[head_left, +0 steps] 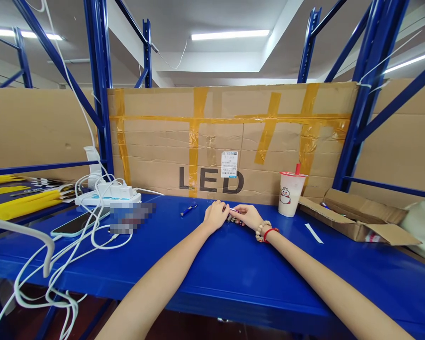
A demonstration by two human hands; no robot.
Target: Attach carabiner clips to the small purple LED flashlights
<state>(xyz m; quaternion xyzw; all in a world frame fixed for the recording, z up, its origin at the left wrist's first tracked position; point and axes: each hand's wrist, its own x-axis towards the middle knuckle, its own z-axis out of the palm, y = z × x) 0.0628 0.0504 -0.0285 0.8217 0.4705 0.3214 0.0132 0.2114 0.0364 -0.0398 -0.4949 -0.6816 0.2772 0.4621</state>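
Note:
My left hand (216, 214) is closed, its fingers curled down near the tabletop, and what they hold is hidden. Close beside it, my right hand (248, 216) pinches a slim pen-like piece (234, 210), pale and dark purple, whose left end reaches my left fingers. Small dark bits show under and between the hands, too small to name. On the blue table (212, 274), left of my left hand, lies a blue pen (189, 210). A beaded bracelet and a red band circle my right wrist.
On the right stand a drink cup (289, 194) with a red straw and an open cardboard box (354, 222); a white strip (313, 233) lies before them. Left are a power strip (109, 196), tangled white cables (92, 236) and a phone (78, 224). A cardboard panel (156, 141) closes the back.

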